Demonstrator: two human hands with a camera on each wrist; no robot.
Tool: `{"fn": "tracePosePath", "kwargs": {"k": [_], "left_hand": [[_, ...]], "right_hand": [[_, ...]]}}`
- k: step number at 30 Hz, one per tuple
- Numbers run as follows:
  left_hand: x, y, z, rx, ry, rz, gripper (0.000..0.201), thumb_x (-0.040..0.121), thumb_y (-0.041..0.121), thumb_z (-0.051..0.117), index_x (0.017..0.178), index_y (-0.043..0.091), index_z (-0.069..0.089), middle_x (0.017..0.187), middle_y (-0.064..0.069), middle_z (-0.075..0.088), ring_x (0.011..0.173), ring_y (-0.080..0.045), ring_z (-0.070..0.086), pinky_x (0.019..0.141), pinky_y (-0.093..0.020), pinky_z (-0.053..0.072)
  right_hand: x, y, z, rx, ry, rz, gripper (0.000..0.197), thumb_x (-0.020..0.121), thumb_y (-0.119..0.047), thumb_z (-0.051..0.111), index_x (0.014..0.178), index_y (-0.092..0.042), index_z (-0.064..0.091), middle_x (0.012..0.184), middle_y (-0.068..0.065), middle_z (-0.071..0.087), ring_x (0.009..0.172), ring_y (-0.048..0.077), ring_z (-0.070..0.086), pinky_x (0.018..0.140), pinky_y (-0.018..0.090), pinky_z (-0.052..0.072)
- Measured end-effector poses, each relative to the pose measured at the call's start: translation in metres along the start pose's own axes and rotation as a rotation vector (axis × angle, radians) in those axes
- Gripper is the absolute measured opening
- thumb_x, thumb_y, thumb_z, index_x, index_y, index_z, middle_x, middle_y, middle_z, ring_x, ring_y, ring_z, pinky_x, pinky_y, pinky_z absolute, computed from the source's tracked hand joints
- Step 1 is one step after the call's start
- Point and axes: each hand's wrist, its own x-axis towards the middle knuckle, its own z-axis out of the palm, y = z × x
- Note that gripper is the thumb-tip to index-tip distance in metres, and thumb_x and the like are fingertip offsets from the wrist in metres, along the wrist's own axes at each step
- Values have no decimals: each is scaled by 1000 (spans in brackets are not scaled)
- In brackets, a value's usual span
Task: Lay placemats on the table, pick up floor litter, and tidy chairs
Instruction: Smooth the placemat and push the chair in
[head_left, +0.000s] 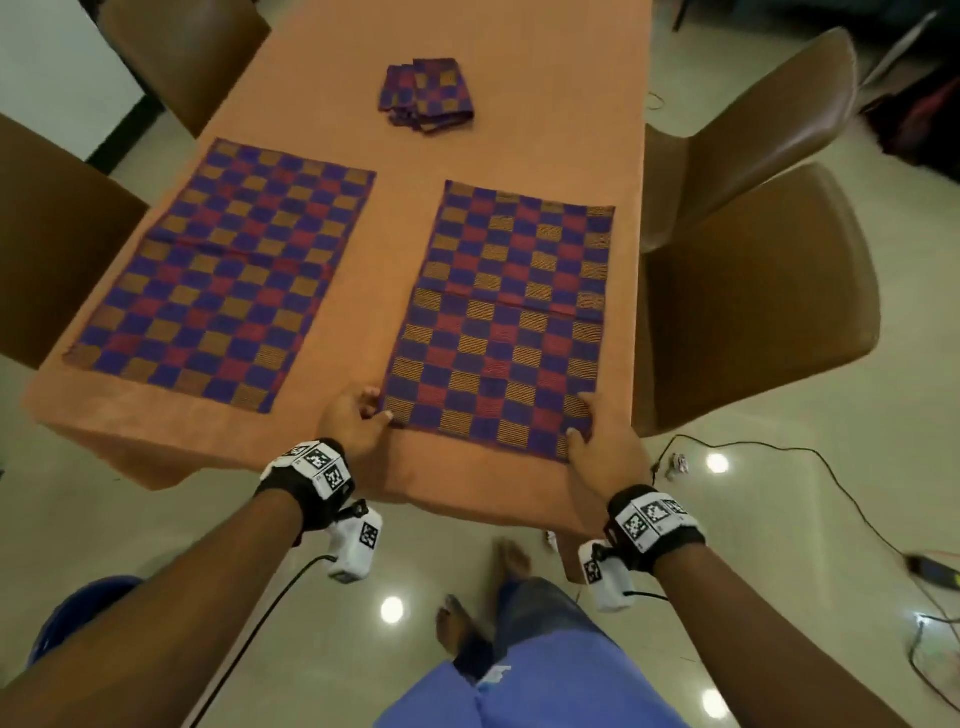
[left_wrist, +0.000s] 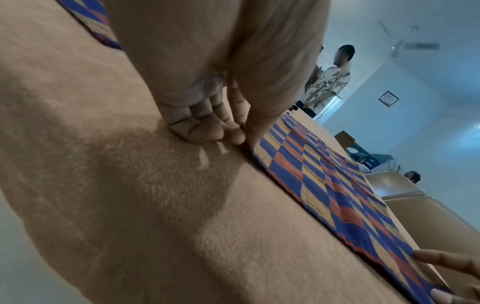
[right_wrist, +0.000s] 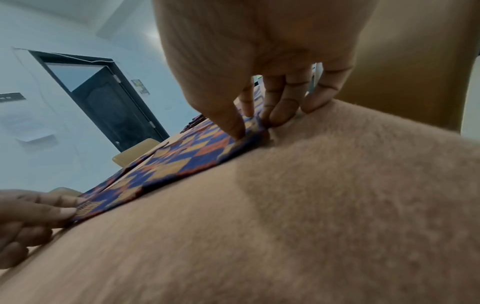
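Two checked blue, red and gold placemats lie flat on the orange-covered table (head_left: 363, 291). The left placemat (head_left: 223, 275) lies alone. Both my hands hold the right placemat (head_left: 504, 322) at its near edge. My left hand (head_left: 371, 413) pinches its near left corner, thumb on top (left_wrist: 244, 137). At the near right corner my right hand (head_left: 582, 421) pinches the cloth, which is slightly raised off the table (right_wrist: 255, 127). A folded stack of placemats (head_left: 426, 93) sits further along the table's middle. A crumpled scrap of litter (head_left: 678, 462) lies on the floor to the right.
Brown chairs stand on both sides: two on the right (head_left: 753, 291) (head_left: 753, 119), two on the left (head_left: 52, 244) (head_left: 182, 57). Black cables (head_left: 841, 483) trail over the tiled floor at right. A blue bin (head_left: 78, 608) sits at lower left. Another person (left_wrist: 327, 82) stands beyond the table.
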Motion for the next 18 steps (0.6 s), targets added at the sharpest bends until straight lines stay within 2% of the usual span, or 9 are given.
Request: {"fn": "tracePosePath", "kwargs": {"k": [2,5,7,9,12,15,18], "left_hand": [[1,0,-1,4,-5,-10,26,88,5,63,113,0,58,94,-12,58,90,-23,53,89,-35,42],[1,-3,3,13,3,-40,26,86,5,63,113,2,59,95,-15,64,90,-27,58,92,-38,47],[-2,-7,7,-5,23,-70,23,83,4,63,106,8,60,88,-13,65,86,-30,61,91,-43,50],[-7,-7,10,15,49,-95,21,81,5,65,99,12,58,73,-4,57,77,-27,58,84,-40,50],[-16,-5,14,22,54,-80,25,81,3,64,99,16,52,69,1,48,75,-25,54,81,-41,48],[-20,-3,15,43,64,-55,30,83,5,63,107,16,48,77,-1,50,81,-25,55,83,-41,47],[-26,-2,14,83,89,-70,39,83,13,66,118,13,47,103,-8,58,94,-27,57,88,-41,48]], "right_hand": [[0,-3,1,68,-16,2,49,90,-21,59,133,-34,40,133,-1,55,111,24,61,88,43,56],[5,6,0,123,-68,-20,46,89,-19,61,128,-35,43,133,-4,55,112,18,59,86,39,57],[4,14,-2,116,-110,-32,42,90,-21,60,127,-34,46,130,-6,56,109,17,60,84,36,58],[1,22,-4,91,-137,-57,39,91,-23,60,126,-35,46,122,-5,59,104,17,61,81,39,59],[-1,24,-7,85,-159,-111,38,92,-20,59,127,-33,49,125,-7,56,101,12,58,82,38,58],[1,21,-9,70,-163,-121,39,91,-20,60,126,-32,50,125,-6,56,101,12,58,80,33,58],[1,22,-11,74,-165,-124,39,89,-21,62,125,-31,51,121,-7,58,100,12,58,80,31,55]]}}
